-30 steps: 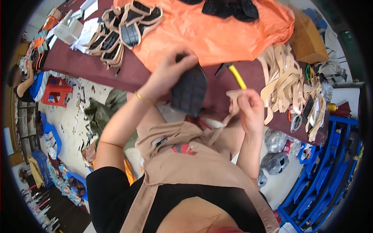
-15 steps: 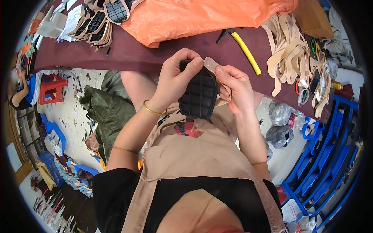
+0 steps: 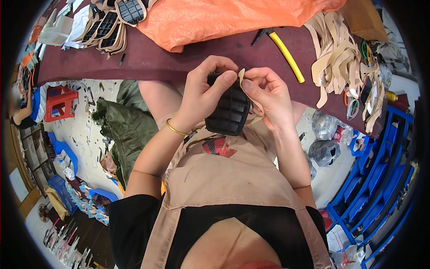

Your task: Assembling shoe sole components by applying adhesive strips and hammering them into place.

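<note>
A black panel with a grid of raised ribs (image 3: 227,112) is held over my lap, at the near edge of the table. My left hand (image 3: 210,87) grips its upper left side, thumb on the front face and fingers behind. Between the thumb and fingers of my right hand (image 3: 268,92) a thin beige strip (image 3: 242,80) is pinched at the panel's upper right edge. The strip's tail hangs down past the right palm. Both hands are close together, with their fingertips almost meeting at the panel's top.
On the maroon table (image 3: 148,62) lie yellow-handled pliers (image 3: 288,58), an orange sheet (image 3: 224,20), a heap of beige strips (image 3: 336,58) and stacked beige-edged black panels (image 3: 106,27). A red stool (image 3: 60,103) and dark green cloth (image 3: 125,130) are left; a blue rack (image 3: 371,179) stands right.
My right hand has turned the strip's end from flat-facing to edge-on, up against the panel's top right. The left hand keeps its hold; the view has shifted slightly.
</note>
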`<state>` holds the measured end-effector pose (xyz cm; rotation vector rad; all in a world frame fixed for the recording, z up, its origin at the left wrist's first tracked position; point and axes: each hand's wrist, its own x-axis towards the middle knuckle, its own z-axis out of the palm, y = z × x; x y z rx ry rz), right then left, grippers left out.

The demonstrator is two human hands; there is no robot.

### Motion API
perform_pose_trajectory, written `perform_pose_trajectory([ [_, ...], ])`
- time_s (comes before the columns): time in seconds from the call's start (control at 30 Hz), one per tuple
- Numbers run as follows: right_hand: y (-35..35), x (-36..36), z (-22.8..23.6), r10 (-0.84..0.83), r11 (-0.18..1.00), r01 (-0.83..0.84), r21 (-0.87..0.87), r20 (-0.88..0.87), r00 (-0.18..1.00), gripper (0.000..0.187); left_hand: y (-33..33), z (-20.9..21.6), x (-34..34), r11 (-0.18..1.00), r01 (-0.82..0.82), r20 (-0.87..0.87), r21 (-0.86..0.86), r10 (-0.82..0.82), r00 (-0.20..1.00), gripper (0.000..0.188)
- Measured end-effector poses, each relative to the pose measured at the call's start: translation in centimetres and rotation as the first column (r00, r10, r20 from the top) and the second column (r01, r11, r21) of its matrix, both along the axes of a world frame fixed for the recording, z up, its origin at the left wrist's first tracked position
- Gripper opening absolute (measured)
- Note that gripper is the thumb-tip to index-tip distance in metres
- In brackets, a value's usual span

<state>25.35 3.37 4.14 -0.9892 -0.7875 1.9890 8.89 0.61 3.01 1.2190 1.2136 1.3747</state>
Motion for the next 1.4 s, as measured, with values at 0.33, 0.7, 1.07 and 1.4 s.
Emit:
perform_pose_trajectory([
  [0.33, 1.1, 0.5, 0.9, 0.089, 0.889, -0.227, 0.397, 0.335, 0.938, 0.009, 0.3, 0.8, -0.5, 0.982, 0.163, 0.091, -0.093, -0.154, 0.984, 0.024],
  [0.7, 0.7, 0.0, 0.8, 0.056, 0.853, -0.323, 0.41, 0.543, 0.838, 0.007, -0.3, -0.9, 0.0, 0.981, 0.125, 0.042, -0.147, -0.12, 0.992, 0.023],
  [1.07, 1.7, 0.6, -1.3, 0.146, 0.951, -0.211, 0.227, 0.271, 0.951, 0.012, 0.0, -1.1, -0.1, 0.964, -0.028, 0.296, -0.266, 0.109, 0.949, 0.014],
  [1.4, 1.4, 1.5, -2.1, 0.199, 0.959, -0.235, 0.156, 0.215, 0.956, 0.012, -0.3, -1.5, -0.3, 0.949, -0.177, 0.355, -0.262, 0.265, 0.896, 0.015],
])
